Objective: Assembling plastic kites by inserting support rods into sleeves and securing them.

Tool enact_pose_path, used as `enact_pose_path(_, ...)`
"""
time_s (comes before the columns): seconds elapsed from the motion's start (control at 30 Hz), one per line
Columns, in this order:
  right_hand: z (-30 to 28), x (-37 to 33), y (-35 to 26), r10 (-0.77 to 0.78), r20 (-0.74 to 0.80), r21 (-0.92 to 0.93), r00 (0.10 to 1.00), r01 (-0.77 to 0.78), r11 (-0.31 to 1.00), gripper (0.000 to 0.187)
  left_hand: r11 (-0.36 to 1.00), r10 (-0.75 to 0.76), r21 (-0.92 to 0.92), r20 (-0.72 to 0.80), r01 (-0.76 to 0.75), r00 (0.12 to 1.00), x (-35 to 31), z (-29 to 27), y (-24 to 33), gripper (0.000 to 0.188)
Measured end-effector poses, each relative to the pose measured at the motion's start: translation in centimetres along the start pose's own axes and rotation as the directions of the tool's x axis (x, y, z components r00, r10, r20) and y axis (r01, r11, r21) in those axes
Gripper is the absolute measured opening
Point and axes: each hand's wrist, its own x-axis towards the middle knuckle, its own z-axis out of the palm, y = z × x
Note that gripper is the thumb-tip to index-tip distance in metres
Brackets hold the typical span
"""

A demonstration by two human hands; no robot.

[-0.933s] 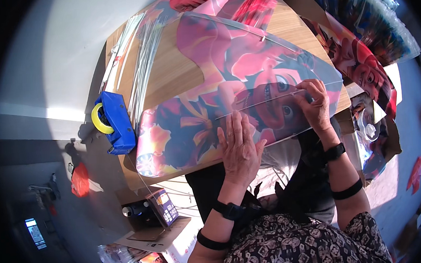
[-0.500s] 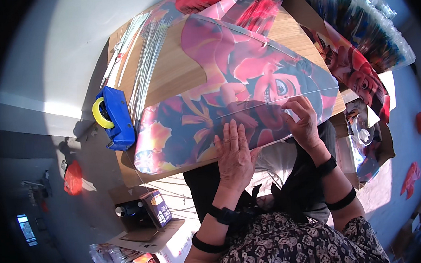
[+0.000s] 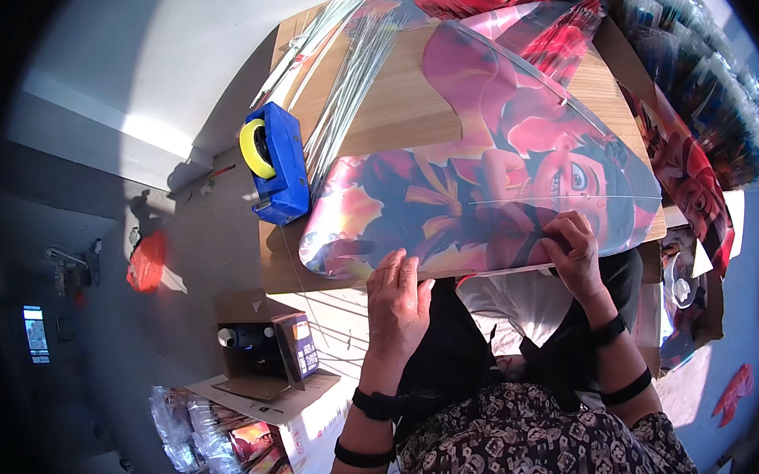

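A large printed kite-like sheet in pink, red and dark tones, showing a cartoon figure, lies across the table in front of me. One thin white rod rests loose over its right half; another rod runs along its far slanted edge. My left hand lies at the near edge, fingers stretched and tips on the sheet. To its right, my right hand is closed at the same edge, fingers bent against the thumb. What its fingertips hold is hidden.
A blue tape dispenser with yellow tape stands at the table's left edge. Behind it lie bundles of thin white rods. Plastic-wrapped packs sit at far right. An open carton is on the lower left.
My right hand has let go of the thin rod, which stays on the sheet, and moved to the near edge. My left hand has slid back from the sheet's surface to that edge.
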Motion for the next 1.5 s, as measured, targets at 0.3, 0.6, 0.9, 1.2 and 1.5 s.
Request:
enact_pose_path(0.3,1.1,0.4,1.1,-0.052,-0.019,0.062,0.998,0.053,0.997,0.015,0.971,0.069,0.218,0.133,-0.097,0.989,0.0,1.3,0.5,0.058)
enact_pose_path(0.6,1.0,0.3,1.2,-0.049,-0.069,0.044,0.996,0.052,0.998,0.013,0.946,0.153,0.277,0.084,-0.170,0.985,0.4,2.3,0.9,0.051)
enact_pose_path(0.9,0.8,0.3,1.0,-0.032,-0.060,0.022,0.998,0.033,0.999,0.015,0.953,0.129,0.264,0.088,-0.148,0.988,0.6,2.7,0.5,0.046)
enact_pose_path(1.2,0.2,0.9,1.6,-0.079,0.005,0.051,0.997,0.078,0.996,0.016,0.977,0.205,0.051,0.047,-0.208,0.978,2.5,2.7,1.9,0.042)
enact_pose_path(1.5,-0.1,1.6,2.7,-0.201,0.011,0.104,0.980,0.198,0.975,0.016,0.896,0.323,0.158,0.411,-0.415,0.853,6.5,7.8,6.2,0.085)
